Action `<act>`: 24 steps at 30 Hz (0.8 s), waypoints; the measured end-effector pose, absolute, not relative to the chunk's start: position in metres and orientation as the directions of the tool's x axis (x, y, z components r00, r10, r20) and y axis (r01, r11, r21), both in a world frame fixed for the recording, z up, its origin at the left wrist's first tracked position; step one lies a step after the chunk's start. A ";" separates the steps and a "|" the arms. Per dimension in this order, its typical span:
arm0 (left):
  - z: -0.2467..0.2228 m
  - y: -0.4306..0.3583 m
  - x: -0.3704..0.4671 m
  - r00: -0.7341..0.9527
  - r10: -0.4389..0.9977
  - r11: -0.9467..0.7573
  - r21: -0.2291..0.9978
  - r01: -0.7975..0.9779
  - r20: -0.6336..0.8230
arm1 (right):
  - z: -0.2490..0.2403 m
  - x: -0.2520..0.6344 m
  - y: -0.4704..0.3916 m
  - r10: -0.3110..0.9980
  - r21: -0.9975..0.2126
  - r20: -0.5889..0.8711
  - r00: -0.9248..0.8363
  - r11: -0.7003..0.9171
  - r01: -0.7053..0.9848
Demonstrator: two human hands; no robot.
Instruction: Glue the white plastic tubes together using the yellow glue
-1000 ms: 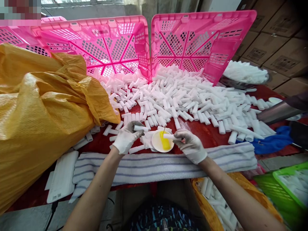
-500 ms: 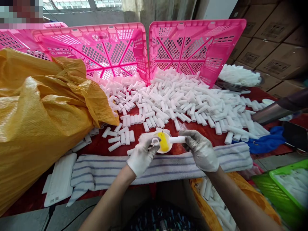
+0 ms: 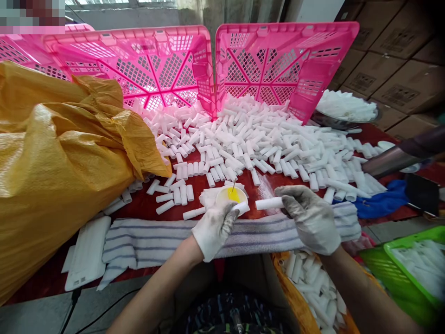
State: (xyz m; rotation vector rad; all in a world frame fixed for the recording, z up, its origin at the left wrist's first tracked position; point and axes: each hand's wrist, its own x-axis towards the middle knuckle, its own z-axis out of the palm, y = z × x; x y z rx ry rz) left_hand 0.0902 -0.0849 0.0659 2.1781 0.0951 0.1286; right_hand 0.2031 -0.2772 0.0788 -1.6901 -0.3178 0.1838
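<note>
Landmark: the small pale dish (image 3: 221,196). Left hand (image 3: 212,228), gloved, is just on the near side of it, fingers and thumb closed on a short white tube (image 3: 240,207). That tube overlaps the dish's near edge in view; whether they touch, can't tell. Right hand (image 3: 313,221), gloved, is right of the dish, pinching a second white tube (image 3: 269,203) by its far-right end. This grip leaves most of the tube bare and its free end facing the dish, likely so that end is clear for handling. The two tubes are apart.

In the dish sits a yellow block (image 3: 233,195), a thin pin (image 3: 233,185) upright in it, probably parked there to be easy to grab. Nearer the person than the dish, a striped towel (image 3: 149,241) runs along the counter (image 3: 139,208) edge, seemingly as forearm padding. Beyond the dish, a heap of tubes (image 3: 257,134) spreads within reach; behind it pink baskets (image 3: 271,69) stand tipped on their sides, apparently to hold it back. Left of the dish, a yellow sack (image 3: 69,162) slumps beside more tubes.
</note>
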 end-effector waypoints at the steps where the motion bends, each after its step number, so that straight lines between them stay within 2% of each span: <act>1: 0.067 -0.085 0.090 0.993 0.109 -0.561 0.827 0.021 0.049 | 0.079 0.203 -0.277 0.327 -0.987 0.053 0.944 -0.124 0.099; 4: 0.070 -0.088 0.090 0.995 0.093 -0.519 0.854 0.022 0.031 | 0.075 0.204 -0.275 0.361 -0.988 -0.028 0.932 -0.154 0.030; 9: 0.073 -0.090 0.089 0.994 0.111 -0.501 0.865 0.039 0.019 | 0.067 0.209 -0.272 0.446 -0.967 -0.253 0.858 -0.122 -0.222; 13: 0.068 -0.091 0.091 0.979 0.206 -0.486 0.868 0.104 -0.001 | 0.066 0.210 -0.271 0.418 -0.964 -0.262 0.870 -0.068 -0.258; 16: 0.065 -0.092 0.092 0.974 0.225 -0.484 0.867 0.118 -0.006 | 0.064 0.207 -0.269 0.410 -0.971 -0.239 0.880 -0.093 -0.220; 18: 0.065 -0.093 0.093 0.969 0.246 -0.463 0.876 0.135 -0.019 | 0.064 0.202 -0.268 0.429 -0.985 -0.152 0.890 -0.145 -0.098; 20: 0.065 -0.096 0.096 0.956 0.255 -0.375 0.897 0.236 -0.145 | 0.065 0.195 -0.269 0.480 -0.960 0.052 0.876 -0.216 0.175; 21: 0.065 -0.099 0.097 0.942 0.220 -0.300 0.901 0.314 -0.255 | 0.067 0.191 -0.270 0.543 -0.893 0.186 0.819 -0.255 0.372; 22: 0.064 -0.102 0.099 0.916 0.153 -0.217 0.891 0.398 -0.372 | 0.068 0.188 -0.272 0.628 -0.768 0.304 0.716 -0.283 0.574; 24: 0.060 -0.110 0.103 0.869 -0.004 -0.111 0.864 0.492 -0.495 | 0.071 0.183 -0.274 0.776 -0.432 0.428 0.464 -0.275 0.859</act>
